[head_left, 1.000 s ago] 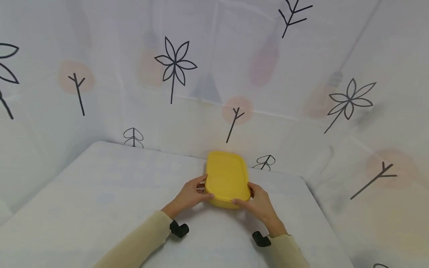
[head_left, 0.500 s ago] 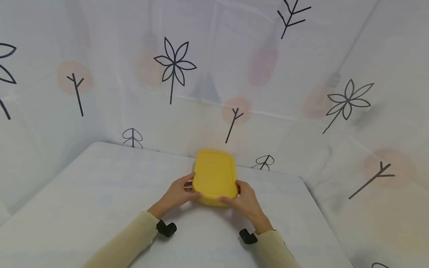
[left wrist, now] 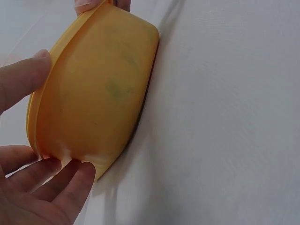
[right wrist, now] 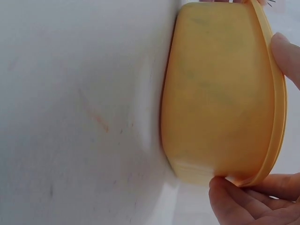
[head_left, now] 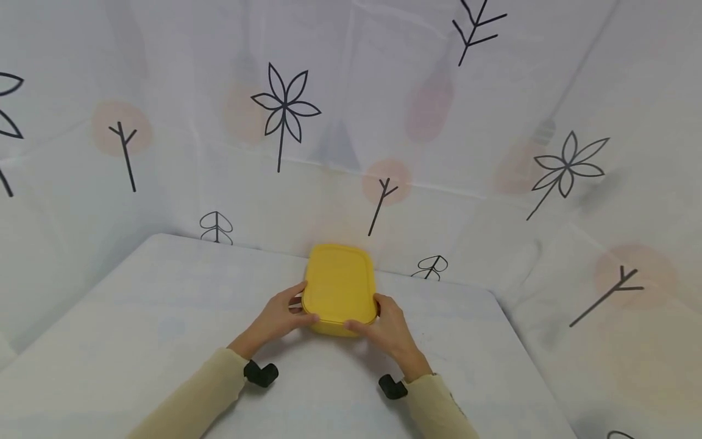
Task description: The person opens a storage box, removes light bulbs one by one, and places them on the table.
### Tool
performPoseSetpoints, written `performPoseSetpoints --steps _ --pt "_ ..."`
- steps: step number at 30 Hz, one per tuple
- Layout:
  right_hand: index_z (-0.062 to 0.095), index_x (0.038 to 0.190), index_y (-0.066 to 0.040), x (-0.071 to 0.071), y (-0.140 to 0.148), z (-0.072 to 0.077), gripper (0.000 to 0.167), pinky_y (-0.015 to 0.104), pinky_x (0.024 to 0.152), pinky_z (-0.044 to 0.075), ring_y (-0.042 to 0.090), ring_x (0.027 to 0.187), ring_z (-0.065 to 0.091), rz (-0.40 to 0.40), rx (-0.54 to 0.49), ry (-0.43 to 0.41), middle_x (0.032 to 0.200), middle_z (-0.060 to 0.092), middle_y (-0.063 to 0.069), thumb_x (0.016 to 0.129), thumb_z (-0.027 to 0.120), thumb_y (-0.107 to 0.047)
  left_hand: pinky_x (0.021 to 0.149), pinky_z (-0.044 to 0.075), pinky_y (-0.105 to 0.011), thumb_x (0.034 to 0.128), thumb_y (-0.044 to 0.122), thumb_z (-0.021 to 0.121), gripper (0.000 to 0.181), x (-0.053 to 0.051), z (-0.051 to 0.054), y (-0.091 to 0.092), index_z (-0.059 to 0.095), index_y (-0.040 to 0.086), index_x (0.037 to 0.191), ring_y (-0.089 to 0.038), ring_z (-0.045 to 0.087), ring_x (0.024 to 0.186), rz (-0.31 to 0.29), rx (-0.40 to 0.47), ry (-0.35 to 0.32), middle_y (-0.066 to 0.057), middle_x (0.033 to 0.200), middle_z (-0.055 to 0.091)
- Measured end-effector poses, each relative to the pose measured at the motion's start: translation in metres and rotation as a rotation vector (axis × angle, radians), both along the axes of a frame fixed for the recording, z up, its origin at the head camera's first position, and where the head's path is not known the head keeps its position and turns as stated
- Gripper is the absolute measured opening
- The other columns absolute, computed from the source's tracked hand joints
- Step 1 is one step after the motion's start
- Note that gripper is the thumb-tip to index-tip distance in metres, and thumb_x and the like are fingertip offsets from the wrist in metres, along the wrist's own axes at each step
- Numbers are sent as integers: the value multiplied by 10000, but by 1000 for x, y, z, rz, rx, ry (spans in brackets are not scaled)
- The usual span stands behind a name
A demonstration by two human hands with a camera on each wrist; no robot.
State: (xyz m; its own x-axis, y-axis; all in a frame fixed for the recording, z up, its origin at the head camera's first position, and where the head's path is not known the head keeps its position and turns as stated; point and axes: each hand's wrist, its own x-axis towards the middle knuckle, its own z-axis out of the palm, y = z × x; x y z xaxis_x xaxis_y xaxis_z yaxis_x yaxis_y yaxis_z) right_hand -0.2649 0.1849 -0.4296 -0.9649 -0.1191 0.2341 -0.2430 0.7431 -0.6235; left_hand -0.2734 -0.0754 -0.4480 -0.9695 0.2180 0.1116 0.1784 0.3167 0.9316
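A yellow lidded plastic food container [head_left: 339,283] is near the back edge of the white-covered table, its lid on. My left hand [head_left: 276,317] holds its near left corner, thumb at the lid's rim and fingers against the side wall. At the near right corner my right hand [head_left: 388,326] grips it the same way. Faint greenish patches show on the translucent wall [left wrist: 112,79] in the left wrist view; what they are I cannot tell. The right wrist view shows the container's base [right wrist: 165,117] close against the table surface.
A white cloth covers the table [head_left: 137,341]. Behind it hangs a pale curtain [head_left: 351,91] printed with leaves and twigs, and the table's back edge meets it. Each wrist wears a small black camera mount [head_left: 261,374] below a beige sleeve [head_left: 192,396].
Both hands have moved the container to the left along the back of the table, with more of that shift early on. The grip looks unchanged, and the lid stays on.
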Motion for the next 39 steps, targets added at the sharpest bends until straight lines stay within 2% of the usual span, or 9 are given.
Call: performPoseSetpoints --steps 9,17,23,27,34,39 --pt "428 1372 39 0 -11 3 1077 460 1013 408 291 1199 489 1 2 -26 1331 499 171 638 747 -681 940 485 -385 728 388 824 961 -2 -3 -9 318 91 1489 -306 528 1214 -1 -15 14 -97 1497 365" --pt "457 1351 -11 -4 -6 1 987 435 966 447 236 1133 523 51 -38 -25 1275 536 96 654 764 -639 972 462 -394 735 352 827 960 -1 -2 -10 304 53 1482 -318 491 1241 -4 -21 39 -131 1488 346" --pt "407 1413 -47 -7 -4 -1 1041 439 1021 408 223 1225 485 75 -52 -52 1354 493 67 648 753 -663 980 453 -410 739 332 828 955 1 -2 -9 297 32 1475 -326 491 1241 -9 -14 72 -146 1471 360" --pt "409 1417 -63 -7 -5 -2 1040 430 1029 402 211 1230 484 71 -72 -55 1357 494 52 640 762 -658 982 451 -419 741 347 824 962 1 -2 -8 289 40 1480 -316 491 1242 -10 -27 80 -141 1475 356" --pt "382 1428 -19 -4 -7 -2 1058 472 1037 384 270 1257 462 65 -102 -40 1389 468 114 652 776 -621 999 441 -390 713 362 841 974 1 -3 -8 313 89 1484 -254 471 1266 10 -39 75 -73 1473 384" --pt "375 1430 -9 -3 -7 -2 1060 459 1042 385 273 1262 461 64 -125 -38 1390 462 125 656 784 -606 986 452 -386 712 354 843 972 1 -2 -8 316 85 1483 -268 486 1255 13 -30 79 -77 1478 379"
